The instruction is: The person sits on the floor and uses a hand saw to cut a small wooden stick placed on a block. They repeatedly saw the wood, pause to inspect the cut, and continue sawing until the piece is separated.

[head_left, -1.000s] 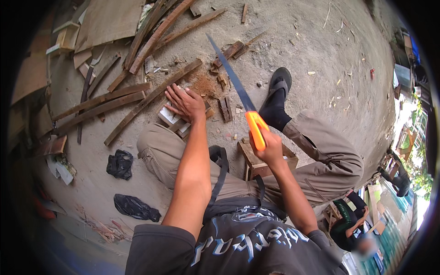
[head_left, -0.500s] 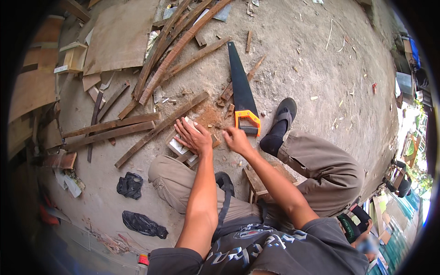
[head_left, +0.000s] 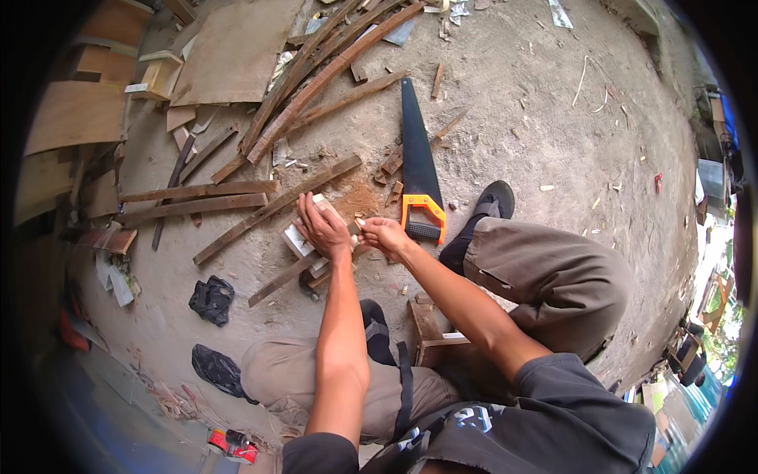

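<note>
I have my left hand (head_left: 322, 227) laid over a pale block (head_left: 327, 207), its fingers stretched forward and slightly apart; I cannot tell whether they grip the block or only press on it. A white block (head_left: 298, 241) shows at 8 o'clock, just beside that hand. A dark wooden strip (head_left: 284, 281) slants out from beneath my palm, its free end lying between 7 and 8 o'clock.

My right hand (head_left: 384, 238) is at 3 o'clock from the left, close by. Its fingers are bent, the thumb drawn in near them (the tips sit right by my left thumb), and I cannot tell whether they pinch anything.

At 11 o'clock from my right hand, reddish sawdust (head_left: 357, 194) is spread on the dusty ground (head_left: 545, 142). My handsaw (head_left: 421, 150) lies flat at 1 o'clock, its orange handle nearest me and its blade pointing toward 12. A long batten (head_left: 260, 221) runs past my left hand on its 10 o'clock side. Farther off, two black plastic bags (head_left: 212, 300) lie at 7 and 8 o'clock.
</note>
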`<action>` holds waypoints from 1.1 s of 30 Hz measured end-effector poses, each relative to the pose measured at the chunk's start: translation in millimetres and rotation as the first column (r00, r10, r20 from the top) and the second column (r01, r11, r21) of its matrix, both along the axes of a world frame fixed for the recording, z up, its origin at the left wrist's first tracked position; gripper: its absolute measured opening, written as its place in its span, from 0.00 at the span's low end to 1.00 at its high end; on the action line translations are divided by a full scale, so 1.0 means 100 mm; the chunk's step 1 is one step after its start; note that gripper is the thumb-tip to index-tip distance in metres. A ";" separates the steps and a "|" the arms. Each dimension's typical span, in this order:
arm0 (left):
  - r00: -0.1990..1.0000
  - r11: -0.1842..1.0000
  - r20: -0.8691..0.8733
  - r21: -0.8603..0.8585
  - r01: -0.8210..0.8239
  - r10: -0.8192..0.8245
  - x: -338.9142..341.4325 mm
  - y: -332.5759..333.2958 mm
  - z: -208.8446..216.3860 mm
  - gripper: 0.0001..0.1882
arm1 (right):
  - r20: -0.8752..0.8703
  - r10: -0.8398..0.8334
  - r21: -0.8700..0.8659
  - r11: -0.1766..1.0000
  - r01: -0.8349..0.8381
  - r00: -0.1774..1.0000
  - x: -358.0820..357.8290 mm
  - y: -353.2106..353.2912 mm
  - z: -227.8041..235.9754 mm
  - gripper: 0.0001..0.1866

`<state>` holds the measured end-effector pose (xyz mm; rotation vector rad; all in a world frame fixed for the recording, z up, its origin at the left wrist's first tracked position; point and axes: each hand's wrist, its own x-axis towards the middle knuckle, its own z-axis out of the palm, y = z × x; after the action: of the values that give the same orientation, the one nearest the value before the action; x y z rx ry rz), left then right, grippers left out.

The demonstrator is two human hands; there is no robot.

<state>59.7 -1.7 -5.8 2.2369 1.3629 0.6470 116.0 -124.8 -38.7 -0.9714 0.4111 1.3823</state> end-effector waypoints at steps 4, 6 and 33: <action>0.985 0.994 0.139 0.050 0.095 -0.101 -0.11 -0.03 -0.08 0.20 | 0.015 -0.062 0.005 0.998 0.062 0.998 -0.05 -0.03 -0.03 0.05; 0.986 0.965 0.086 -0.208 0.158 -0.143 -0.37 -0.08 0.04 0.19 | -0.001 -0.077 0.079 0.994 0.077 0.997 -0.19 0.02 0.20 0.06; 0.294 0.761 0.952 -0.132 0.635 -0.080 -1.01 0.16 4.63 0.26 | 0.841 -0.355 0.532 0.682 -0.502 0.409 -0.24 0.06 4.55 0.16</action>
<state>-41.5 14.5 457.7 1.2247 0.2810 0.9890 92.2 -118.7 416.1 -0.8821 -1.0572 0.7140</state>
